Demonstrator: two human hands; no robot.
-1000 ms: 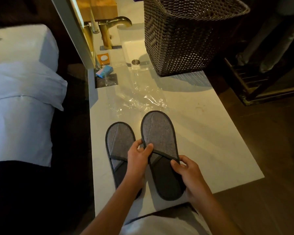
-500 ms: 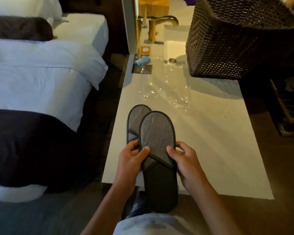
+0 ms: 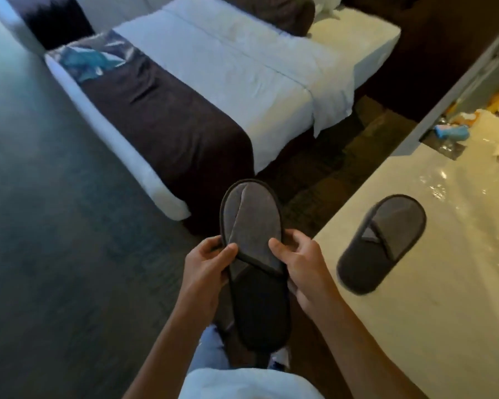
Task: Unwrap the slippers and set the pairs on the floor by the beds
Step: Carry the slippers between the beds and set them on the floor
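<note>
Item, in hand: we hold one grey slipper (image 3: 252,251), unwrapped, gripped at its strap by left hand (image 3: 206,267) and right hand (image 3: 306,269) over the floor (image 3: 55,240); its mate (image 3: 382,243) lies at the counter (image 3: 444,326) edge; next, we judge, floor placement beside the bed (image 3: 213,82).

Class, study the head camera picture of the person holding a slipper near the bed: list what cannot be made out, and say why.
- Held slipper: its underside faces away, and the left hand and right hand cover its edges.
- Blue item on the counter: blurred and small, so unidentifiable.
- Second slipper: motion blur hides its detail.
- Bed: its head end is cut off by the top edge.
</note>
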